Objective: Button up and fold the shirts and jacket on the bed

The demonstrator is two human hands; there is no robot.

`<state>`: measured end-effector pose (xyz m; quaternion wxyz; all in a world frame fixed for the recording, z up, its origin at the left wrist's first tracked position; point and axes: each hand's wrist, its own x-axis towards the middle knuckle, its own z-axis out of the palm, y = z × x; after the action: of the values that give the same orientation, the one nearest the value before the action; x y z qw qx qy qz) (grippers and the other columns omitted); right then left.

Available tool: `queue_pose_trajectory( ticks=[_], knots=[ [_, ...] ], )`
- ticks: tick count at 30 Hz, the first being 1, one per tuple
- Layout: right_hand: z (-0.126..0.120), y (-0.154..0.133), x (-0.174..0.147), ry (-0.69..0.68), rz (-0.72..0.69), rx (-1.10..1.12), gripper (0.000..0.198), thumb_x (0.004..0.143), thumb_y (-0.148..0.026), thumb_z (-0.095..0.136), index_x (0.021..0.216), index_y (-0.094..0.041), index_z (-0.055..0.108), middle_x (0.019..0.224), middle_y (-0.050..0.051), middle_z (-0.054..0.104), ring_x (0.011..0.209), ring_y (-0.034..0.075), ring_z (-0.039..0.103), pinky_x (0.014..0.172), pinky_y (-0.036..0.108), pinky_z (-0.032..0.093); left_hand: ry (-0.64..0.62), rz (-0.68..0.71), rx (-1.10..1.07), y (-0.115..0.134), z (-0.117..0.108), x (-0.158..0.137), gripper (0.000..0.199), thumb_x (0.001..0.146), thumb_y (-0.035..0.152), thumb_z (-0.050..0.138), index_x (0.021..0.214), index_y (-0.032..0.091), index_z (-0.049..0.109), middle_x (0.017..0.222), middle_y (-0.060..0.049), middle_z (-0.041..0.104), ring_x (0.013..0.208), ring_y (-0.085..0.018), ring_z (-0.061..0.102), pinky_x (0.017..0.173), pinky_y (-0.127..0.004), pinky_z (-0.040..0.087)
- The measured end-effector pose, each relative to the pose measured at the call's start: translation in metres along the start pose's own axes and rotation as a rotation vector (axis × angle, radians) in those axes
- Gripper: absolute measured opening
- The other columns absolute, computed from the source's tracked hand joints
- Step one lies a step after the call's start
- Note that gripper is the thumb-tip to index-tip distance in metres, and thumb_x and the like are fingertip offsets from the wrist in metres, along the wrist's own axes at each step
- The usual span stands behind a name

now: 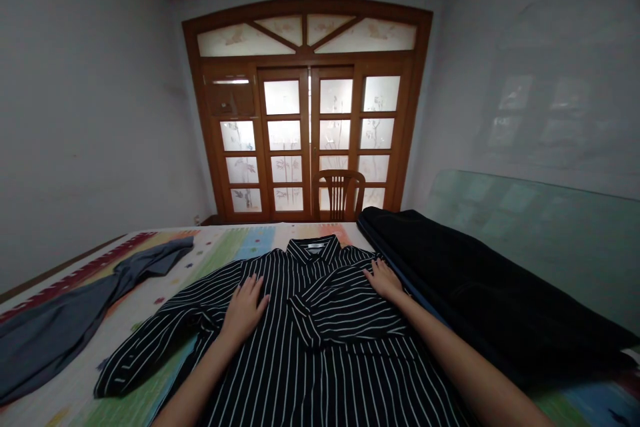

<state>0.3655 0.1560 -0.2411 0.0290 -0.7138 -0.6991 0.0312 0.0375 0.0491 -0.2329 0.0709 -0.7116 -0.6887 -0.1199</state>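
A black shirt with white stripes (280, 347) lies flat and buttoned side up, its collar pointing away from me. One sleeve, on the right, is folded across the chest with its cuff near the middle. The other sleeve stretches out to the left, its cuff low on the bedding. My left hand (247, 307) rests on the shirt's left chest, fingers spread. Near the right shoulder, my right hand (384, 278) lies on the folded sleeve with its fingers stretched out. Neither hand grips the fabric visibly.
Grey trousers or a similar garment (70, 320) lie on the left of the colourful patterned sheet (235, 247). A stack of dark folded clothes (480, 287) borders the shirt on the right, before a pale green headboard-like panel (530, 227). A wooden chair (339, 190) stands beyond the far edge.
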Motion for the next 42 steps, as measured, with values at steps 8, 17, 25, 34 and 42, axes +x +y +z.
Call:
queue_pose_trajectory(
  ticks=[8,17,25,34,42],
  knots=[
    [0.002,-0.011,0.003,0.011,0.03,0.008,0.06,0.082,-0.043,0.021,0.126,-0.001,0.022,0.132,0.017,0.021,0.121,0.023,0.017,0.096,0.031,0.015,-0.214,-0.173,0.071,-0.046,-0.002,0.005,0.061,0.076,0.047,0.025,0.123,0.009,0.03,0.131,-0.011,0.023,0.12,-0.023,0.019,0.096,-0.04,0.019],
    [0.003,-0.022,0.011,0.004,0.038,0.027,0.064,0.081,-0.047,0.019,0.126,-0.001,0.022,0.132,0.016,0.02,0.121,0.023,0.016,0.096,0.031,0.015,-0.241,-0.201,0.091,-0.049,-0.004,0.008,0.062,0.076,0.047,0.023,0.124,0.008,0.027,0.132,-0.012,0.021,0.121,-0.023,0.018,0.096,-0.039,0.018],
    [0.003,-0.028,0.016,-0.003,0.031,0.045,0.066,0.08,-0.049,0.018,0.126,-0.001,0.021,0.133,0.016,0.019,0.122,0.023,0.014,0.097,0.031,0.013,-0.204,-0.234,0.088,-0.057,0.0,0.009,0.063,0.075,0.049,0.024,0.123,0.01,0.028,0.131,-0.013,0.023,0.12,-0.024,0.02,0.095,-0.042,0.02],
    [-0.002,-0.015,0.013,-0.002,-0.103,0.043,0.058,0.083,-0.042,0.02,0.125,-0.003,0.025,0.132,0.014,0.022,0.121,0.02,0.018,0.097,0.029,0.015,-0.197,-0.223,0.126,-0.053,-0.005,0.006,0.058,0.076,0.044,0.027,0.121,0.008,0.034,0.13,-0.015,0.026,0.119,-0.024,0.023,0.095,-0.039,0.021],
    [-0.023,-0.024,-0.007,0.078,-0.182,0.063,0.043,0.079,-0.015,0.03,0.119,-0.002,0.037,0.127,0.015,0.032,0.118,0.022,0.026,0.097,0.035,0.016,-0.038,0.081,-0.055,0.004,-0.001,-0.007,0.058,0.076,0.04,0.031,0.124,0.007,0.027,0.131,-0.013,0.024,0.12,-0.021,0.022,0.098,-0.039,0.019]
  ],
)
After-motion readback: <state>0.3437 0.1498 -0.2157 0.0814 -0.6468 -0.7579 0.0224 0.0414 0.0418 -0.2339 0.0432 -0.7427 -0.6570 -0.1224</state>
